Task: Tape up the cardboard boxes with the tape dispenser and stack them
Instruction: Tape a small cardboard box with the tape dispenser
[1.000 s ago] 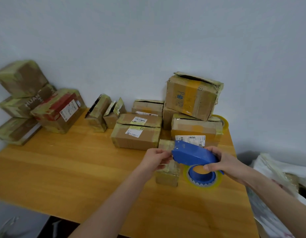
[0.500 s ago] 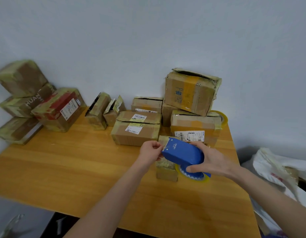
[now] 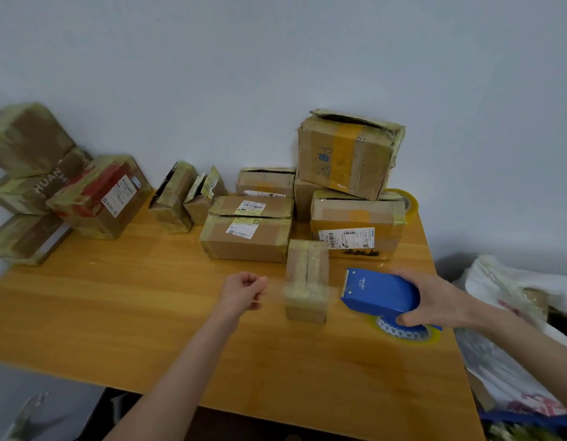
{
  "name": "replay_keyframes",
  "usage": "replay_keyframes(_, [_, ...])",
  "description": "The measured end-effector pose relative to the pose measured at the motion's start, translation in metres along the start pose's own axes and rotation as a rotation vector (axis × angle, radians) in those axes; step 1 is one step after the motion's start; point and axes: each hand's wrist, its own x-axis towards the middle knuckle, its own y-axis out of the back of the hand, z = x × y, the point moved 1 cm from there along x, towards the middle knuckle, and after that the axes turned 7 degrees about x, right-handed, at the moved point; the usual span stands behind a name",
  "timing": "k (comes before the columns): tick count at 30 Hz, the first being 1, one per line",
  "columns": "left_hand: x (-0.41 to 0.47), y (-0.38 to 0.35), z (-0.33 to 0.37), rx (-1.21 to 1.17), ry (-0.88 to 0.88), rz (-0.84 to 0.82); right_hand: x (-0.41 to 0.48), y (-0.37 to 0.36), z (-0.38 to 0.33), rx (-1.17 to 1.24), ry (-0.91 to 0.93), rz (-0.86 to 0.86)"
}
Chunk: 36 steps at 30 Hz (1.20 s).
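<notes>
A small taped cardboard box [image 3: 306,278] stands on the wooden table [image 3: 116,300] in front of me. To its right, my right hand [image 3: 435,297] grips the blue tape dispenser [image 3: 379,292], which rests low over the table with its yellow-rimmed roll underneath. My left hand [image 3: 244,289] hovers left of the small box with its fingers curled and nothing in them. Behind stand two flat labelled boxes [image 3: 248,232], a labelled box [image 3: 355,229] and a large worn box [image 3: 347,155] stacked on top.
A stack of taped boxes [image 3: 30,186] and a red-marked box [image 3: 100,195] sit at the far left. Two small open boxes [image 3: 186,194] lean near the wall. A spare tape roll [image 3: 408,202] lies behind the right boxes. White plastic bags [image 3: 511,329] pile beside the table's right edge.
My right hand has carried the dispenser off the small box to its right and down onto the table. My left hand has let go of the box and pulled back left.
</notes>
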Motion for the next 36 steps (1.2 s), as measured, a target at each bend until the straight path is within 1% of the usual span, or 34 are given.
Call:
replay_keyframes(3, [-0.001, -0.011, -0.006, -0.029, -0.001, 0.015, 0.001, 0.000, 0.008, 0.012, -0.028, 0.005])
replay_keyframes(9, [0.011, -0.022, -0.015, -0.001, 0.021, 0.065, 0.013, -0.008, 0.014, -0.086, -0.051, -0.006])
replay_keyframes(14, [0.022, -0.031, -0.027, 0.080, 0.041, 0.078, 0.021, -0.018, 0.013, -0.229, -0.067, -0.043])
replay_keyframes(17, [0.026, -0.039, -0.033, 0.146, 0.061, 0.075, 0.026, -0.029, 0.011, -0.291, -0.107, -0.071])
replay_keyframes(21, [0.028, -0.049, -0.038, 0.181, 0.076, 0.055, 0.035, -0.043, 0.012, -0.231, -0.147, -0.115])
replay_keyframes(24, [0.031, -0.050, -0.035, 0.321, 0.012, 0.052, 0.040, -0.045, 0.013, -0.214, -0.159, -0.123])
replay_keyframes(26, [0.032, -0.047, -0.033, 0.435, -0.027, 0.021, 0.041, -0.045, 0.014, -0.219, -0.169, -0.131])
replay_keyframes(28, [0.033, -0.040, -0.037, 0.595, -0.017, -0.029, 0.041, -0.044, 0.015, -0.245, -0.172, -0.126])
replay_keyframes(29, [0.032, -0.036, -0.039, 0.654, -0.022, -0.005, 0.041, -0.044, 0.015, -0.247, -0.172, -0.126])
replay_keyframes(30, [0.029, -0.032, -0.039, 0.681, -0.066, 0.061, 0.040, -0.044, 0.015, -0.243, -0.169, -0.124])
replay_keyframes(31, [0.024, -0.031, -0.034, 0.683, -0.170, 0.145, 0.040, -0.045, 0.016, -0.235, -0.162, -0.119])
replay_keyframes(32, [0.017, -0.033, -0.027, 0.675, -0.315, 0.212, 0.040, -0.046, 0.018, -0.228, -0.154, -0.113])
replay_keyframes(33, [0.010, -0.039, -0.017, 0.678, -0.469, 0.237, 0.041, -0.047, 0.018, -0.227, -0.144, -0.109])
replay_keyframes(34, [0.002, -0.048, -0.008, 0.703, -0.591, 0.206, 0.041, -0.048, 0.020, -0.230, -0.135, -0.104])
replay_keyframes(35, [-0.007, -0.059, -0.001, 0.749, -0.675, 0.129, 0.040, -0.048, 0.020, -0.237, -0.120, -0.092])
replay_keyframes(36, [-0.014, -0.071, 0.001, 0.829, -0.722, 0.034, 0.038, -0.048, 0.022, -0.252, -0.103, -0.075])
